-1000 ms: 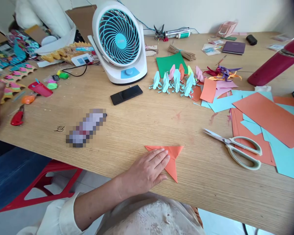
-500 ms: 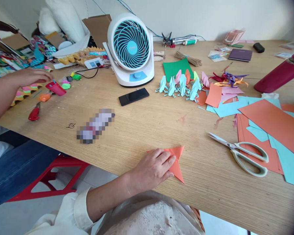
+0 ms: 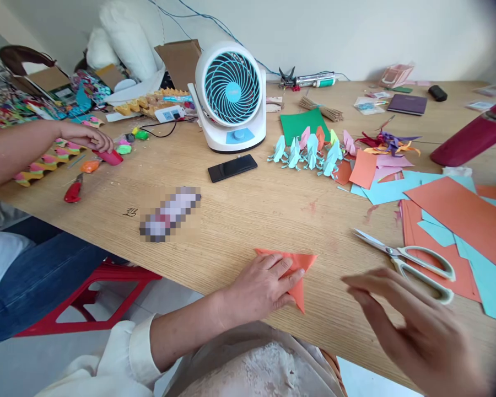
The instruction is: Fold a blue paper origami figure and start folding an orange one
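A folded piece of orange paper (image 3: 300, 295) lies near the front edge of the table, with pointed corners at its upper left, upper right and bottom. My left hand (image 3: 264, 284) rests over it, fingers bent and holding it against the wood, so its middle is hidden. Blurred by motion, my right hand (image 3: 417, 325) hovers at the lower right, apart from the paper. Its thumb stands off from the fingers, and nothing shows between them. Just beyond that hand lie scissors (image 3: 391, 251) with cream handles, partly on orange sheets (image 3: 465, 270).
Folded paper figures (image 3: 312, 150) stand in rows farther back. Orange and blue sheets (image 3: 490, 289) cover the right side. A phone (image 3: 232, 168), a white fan (image 3: 233, 129) and a dark red bottle (image 3: 471, 135) are around. At left, another person's hand (image 3: 93, 137) touches a red cup (image 3: 112, 158).
My right hand has come into view from the lower right. The orange paper has turned slightly under my left hand. The other person's hand has lowered onto the red cup. The view has shifted a little.
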Demonstrator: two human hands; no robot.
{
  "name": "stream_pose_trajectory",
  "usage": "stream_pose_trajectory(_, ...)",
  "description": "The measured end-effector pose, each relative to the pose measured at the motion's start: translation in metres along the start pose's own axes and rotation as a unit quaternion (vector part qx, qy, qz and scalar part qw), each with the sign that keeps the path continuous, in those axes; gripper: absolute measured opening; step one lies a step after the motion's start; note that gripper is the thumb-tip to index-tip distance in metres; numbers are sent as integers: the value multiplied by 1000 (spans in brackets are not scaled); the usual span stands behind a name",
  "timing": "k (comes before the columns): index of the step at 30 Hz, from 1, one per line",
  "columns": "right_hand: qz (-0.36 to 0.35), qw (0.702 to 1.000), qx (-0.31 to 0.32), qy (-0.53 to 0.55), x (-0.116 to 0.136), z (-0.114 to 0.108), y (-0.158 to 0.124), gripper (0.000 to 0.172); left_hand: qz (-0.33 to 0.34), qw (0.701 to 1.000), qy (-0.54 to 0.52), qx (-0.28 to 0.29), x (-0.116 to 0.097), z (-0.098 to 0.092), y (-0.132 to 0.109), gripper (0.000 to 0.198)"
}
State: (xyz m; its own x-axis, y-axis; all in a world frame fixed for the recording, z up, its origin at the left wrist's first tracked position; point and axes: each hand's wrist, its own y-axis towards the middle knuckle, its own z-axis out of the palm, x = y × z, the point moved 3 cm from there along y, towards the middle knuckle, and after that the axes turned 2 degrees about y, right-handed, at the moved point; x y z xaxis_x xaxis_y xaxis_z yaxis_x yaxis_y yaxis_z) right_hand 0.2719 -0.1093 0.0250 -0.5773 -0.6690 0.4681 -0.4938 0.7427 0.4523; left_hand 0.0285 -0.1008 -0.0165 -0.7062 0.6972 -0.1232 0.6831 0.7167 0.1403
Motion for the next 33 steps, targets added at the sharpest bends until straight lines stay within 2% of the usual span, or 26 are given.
stream_pose_trajectory(1, 65, 997, 25, 32, -7, 7, 12, 21, 19, 1000, -10, 2, 5, -2, -1, 51)
stream_pose_trajectory(3, 105, 989, 74, 69, -19, 20, 29, 21, 62, 998, -33, 4, 16, -9, -3, 44)
stream_pose_trajectory(7, 132, 979, 124, 97, -33, 34, 41, 21, 84, 994, -65, 9, 30, -15, -2, 36)
stream_pose_trajectory(11, 143, 968, 167, 124, -30, 44, 42, 17, 59, 996, -58, -27, 21, -10, -1, 34)
stream_pose_trajectory(17, 163, 967, 181, 76, -24, 56, 47, 7, 50, 998, -31, -36, 14, -2, -8, 37)
stream_pose_trajectory(25, 213, 957, 187, 68, -25, 62, 45, 13, 85, 994, -63, 27, 28, -3, -17, 53)
stream_pose_trajectory(33, 186, 965, 180, 37, -27, 64, 42, 15, 93, 991, -82, 42, 33, 2, -19, 58)
